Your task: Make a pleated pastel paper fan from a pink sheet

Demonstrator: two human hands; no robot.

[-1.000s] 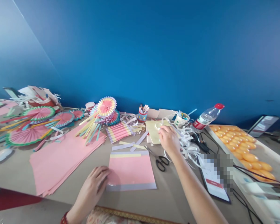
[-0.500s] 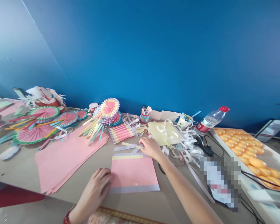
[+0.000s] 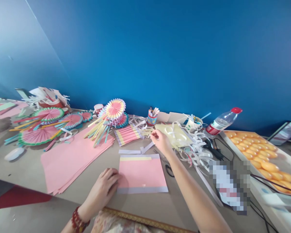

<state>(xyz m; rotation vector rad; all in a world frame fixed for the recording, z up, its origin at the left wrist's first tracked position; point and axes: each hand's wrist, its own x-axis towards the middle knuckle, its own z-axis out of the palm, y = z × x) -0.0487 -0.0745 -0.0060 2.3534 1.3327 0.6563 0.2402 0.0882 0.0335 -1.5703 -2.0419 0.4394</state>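
A pink paper sheet (image 3: 142, 173) lies flat in front of me, with lavender bands along its far and near edges. A yellow strip (image 3: 135, 158) runs beside the far band and stops short of the right side. My left hand (image 3: 108, 183) rests at the sheet's left edge, fingers loosely bent and lying down. Beyond the sheet, my right hand (image 3: 158, 139) is raised with thumb and fingers pinched together; what is between them is too small to make out. Lavender paper strips (image 3: 129, 151) lie just below its fingertips. Scissors (image 3: 169, 171) sit partly under my right forearm.
Left are a stack of pink sheets (image 3: 75, 161), paper fans (image 3: 115, 110) and a white mouse (image 3: 14, 154). A pleated sheet (image 3: 128, 135), pen cup (image 3: 152, 119), curled white strips (image 3: 201, 155), bottle (image 3: 224, 121) and orange tray (image 3: 262, 155) stand beyond. Another person's hand (image 3: 0, 124) shows far left.
My right hand has lifted and moved away from the sheet's far edge. The loose yellow strip by its fingers no longer lies there. My left hand stays at the sheet's edge.
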